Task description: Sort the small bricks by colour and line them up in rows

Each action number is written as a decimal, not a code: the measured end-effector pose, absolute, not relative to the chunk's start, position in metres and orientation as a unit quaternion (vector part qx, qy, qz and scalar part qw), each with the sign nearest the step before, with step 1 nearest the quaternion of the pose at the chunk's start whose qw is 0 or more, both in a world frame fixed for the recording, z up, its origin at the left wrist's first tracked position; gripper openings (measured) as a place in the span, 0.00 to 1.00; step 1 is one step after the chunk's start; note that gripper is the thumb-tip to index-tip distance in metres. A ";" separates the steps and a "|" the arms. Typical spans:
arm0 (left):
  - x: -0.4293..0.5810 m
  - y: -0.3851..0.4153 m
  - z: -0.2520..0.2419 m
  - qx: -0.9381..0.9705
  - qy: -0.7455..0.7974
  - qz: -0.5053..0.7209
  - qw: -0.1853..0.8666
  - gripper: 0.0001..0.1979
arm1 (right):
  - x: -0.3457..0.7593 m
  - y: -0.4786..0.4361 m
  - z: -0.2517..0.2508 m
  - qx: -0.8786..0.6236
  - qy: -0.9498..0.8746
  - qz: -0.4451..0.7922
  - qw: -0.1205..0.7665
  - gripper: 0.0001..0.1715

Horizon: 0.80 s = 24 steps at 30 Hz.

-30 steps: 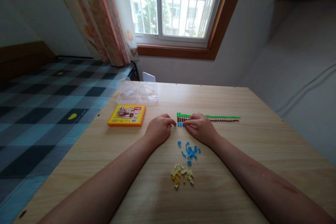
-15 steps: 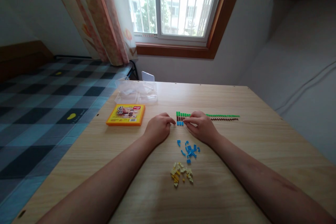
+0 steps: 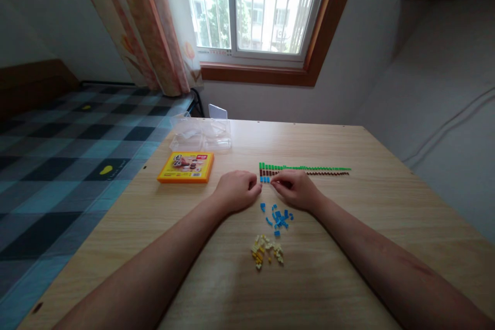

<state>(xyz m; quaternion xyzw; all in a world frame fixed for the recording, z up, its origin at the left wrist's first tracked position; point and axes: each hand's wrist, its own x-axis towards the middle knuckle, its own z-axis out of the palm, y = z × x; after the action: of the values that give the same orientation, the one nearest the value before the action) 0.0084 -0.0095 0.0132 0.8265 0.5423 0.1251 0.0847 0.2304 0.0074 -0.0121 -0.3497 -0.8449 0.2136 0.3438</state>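
Observation:
Small toy bricks lie in rows on the table. The green row is at the back, the brown row in the middle, and a short blue row in front. My left hand rests left of the rows with its fingers curled closed; what they hold, if anything, is hidden. My right hand is pinched at the right end of the blue row, covering part of the brown row. Anything between its fingertips is too small to make out. Nearer me lie a loose pile of blue bricks and yellow bricks.
On the table's left stands a yellow-orange box with a printed lid. Behind it is a clear plastic container. A bed with a checked cover adjoins the table's left side, and a window is beyond the far edge.
My left hand's outstretched index finger has curled in, and the hand has come slightly nearer me. My right fingers have drawn together beside the blue row, lower than before.

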 end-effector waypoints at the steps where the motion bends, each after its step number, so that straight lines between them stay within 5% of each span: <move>1: 0.008 -0.010 0.016 0.832 0.535 0.116 0.091 0.18 | 0.231 0.008 -0.012 -0.349 -0.845 0.226 0.336 0.09; 9: 0.006 -0.014 0.031 0.851 0.506 0.058 0.128 0.21 | 0.236 0.009 -0.010 -0.343 -0.857 0.257 0.285 0.13; 24: 0.008 -0.015 0.034 0.857 0.501 0.032 0.118 0.19 | 0.241 0.011 -0.012 -0.393 -0.720 0.451 0.352 0.23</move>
<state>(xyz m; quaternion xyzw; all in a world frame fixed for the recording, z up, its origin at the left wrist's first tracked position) 0.0079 -0.0149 0.0336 0.8566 0.5015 0.0315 0.1175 0.2411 0.0111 -0.0117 -0.3931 -0.7196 0.4511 0.3522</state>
